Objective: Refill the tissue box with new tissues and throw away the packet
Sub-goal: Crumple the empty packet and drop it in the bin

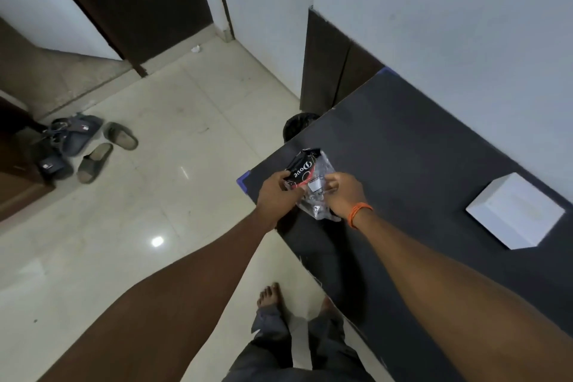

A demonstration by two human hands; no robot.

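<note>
A crumpled plastic packet (305, 170), clear with a black and red printed panel, is held up over the left end of the dark table (418, 139). My left hand (276, 195) grips its left side. My right hand (345, 192), with an orange thread at the wrist, pinches its right side. The white tissue box (516, 211) sits on the table to the right, well apart from both hands. A black bin (299, 125) peeks out from behind the table's far left edge, just beyond the packet.
Several slippers (90, 146) lie on the pale tiled floor at the left. A dark door (133, 0) stands at the back. A dark cabinet (335, 68) is against the wall behind the table. My bare feet (269, 293) are by the table's near edge.
</note>
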